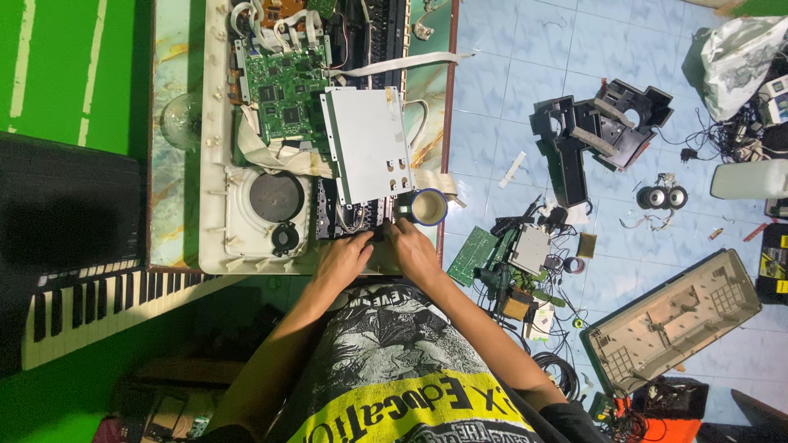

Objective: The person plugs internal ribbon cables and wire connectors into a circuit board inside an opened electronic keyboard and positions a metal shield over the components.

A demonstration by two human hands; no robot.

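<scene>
On tabletop (176, 164): opened cream keyboard casing (215, 205), long axis 12 to 6 o'clock. Green circuit board (283, 90) at 12; grey metal plate (367, 143) beside it at 3. Black connector strip (361, 217) at casing's 6 o'clock edge. Left hand (343, 258) and right hand (413, 250), fingers narrowed, pinch it; right nearer cup (427, 207).
</scene>
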